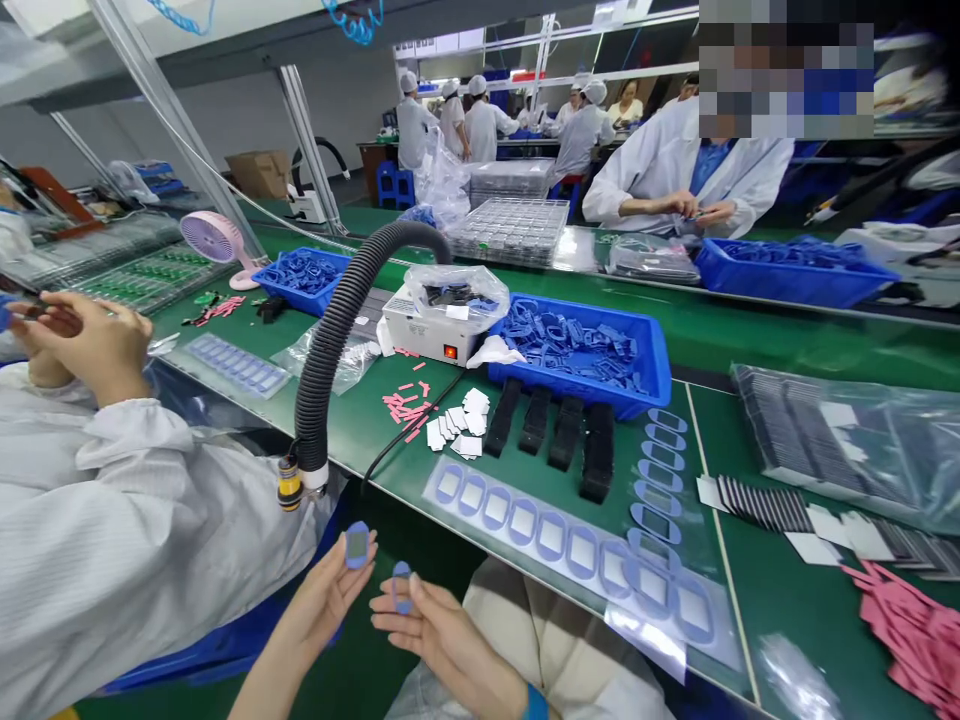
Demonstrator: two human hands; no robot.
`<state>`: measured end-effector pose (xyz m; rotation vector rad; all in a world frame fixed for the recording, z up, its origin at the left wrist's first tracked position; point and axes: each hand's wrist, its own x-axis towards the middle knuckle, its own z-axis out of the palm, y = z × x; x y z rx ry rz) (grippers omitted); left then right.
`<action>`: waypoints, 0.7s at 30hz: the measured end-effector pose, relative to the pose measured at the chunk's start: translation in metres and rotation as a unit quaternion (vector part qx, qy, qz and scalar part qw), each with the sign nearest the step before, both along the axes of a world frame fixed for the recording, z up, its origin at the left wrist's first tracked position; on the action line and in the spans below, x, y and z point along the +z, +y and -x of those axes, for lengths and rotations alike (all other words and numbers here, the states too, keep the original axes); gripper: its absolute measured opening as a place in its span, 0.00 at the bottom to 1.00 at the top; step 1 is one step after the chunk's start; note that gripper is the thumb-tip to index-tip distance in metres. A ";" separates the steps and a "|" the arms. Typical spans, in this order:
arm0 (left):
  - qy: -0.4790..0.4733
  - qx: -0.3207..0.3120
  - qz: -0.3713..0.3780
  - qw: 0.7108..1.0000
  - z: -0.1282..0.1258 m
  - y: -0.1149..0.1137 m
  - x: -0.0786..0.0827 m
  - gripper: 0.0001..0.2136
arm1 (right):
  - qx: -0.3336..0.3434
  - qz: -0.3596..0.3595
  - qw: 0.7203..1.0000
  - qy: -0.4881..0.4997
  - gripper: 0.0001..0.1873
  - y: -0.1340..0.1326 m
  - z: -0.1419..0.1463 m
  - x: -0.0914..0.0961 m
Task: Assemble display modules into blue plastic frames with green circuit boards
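Note:
My left hand (pixel 322 600) pinches a small blue oval frame with a dark window (pixel 357 545) between its fingertips, held up below the table edge. My right hand (pixel 442 630) is closed on a second blue oval frame (pixel 402 587) right beside it. Both hands hover over my lap, in front of the green table (pixel 675 500). On the table just ahead lies a row of blue oval frames (pixel 570 550) on a clear sheet, running right and then back.
A blue bin of frames (pixel 581 350) sits behind four black strips (pixel 555 435). White squares (pixel 457 425) and pink tabs (pixel 405 408) lie nearby. A black corrugated hose (pixel 330 340) arches at left. A white-sleeved co-worker (pixel 112 500) sits close on my left; others work opposite.

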<state>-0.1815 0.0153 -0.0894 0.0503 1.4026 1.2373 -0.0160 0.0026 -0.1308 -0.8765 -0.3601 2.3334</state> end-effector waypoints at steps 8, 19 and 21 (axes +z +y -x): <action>-0.180 -0.044 -0.053 0.981 -0.114 -0.027 0.081 0.09 | -0.180 -0.093 0.976 0.077 0.22 -0.009 -0.103 0.079; -0.267 -0.094 -0.053 0.958 -0.201 -0.033 0.119 0.13 | -0.259 -0.269 0.927 0.022 0.20 -0.019 -0.159 0.119; -0.261 -0.095 -0.048 0.960 -0.209 -0.035 0.122 0.12 | -0.266 -0.265 0.926 0.036 0.19 -0.022 -0.165 0.119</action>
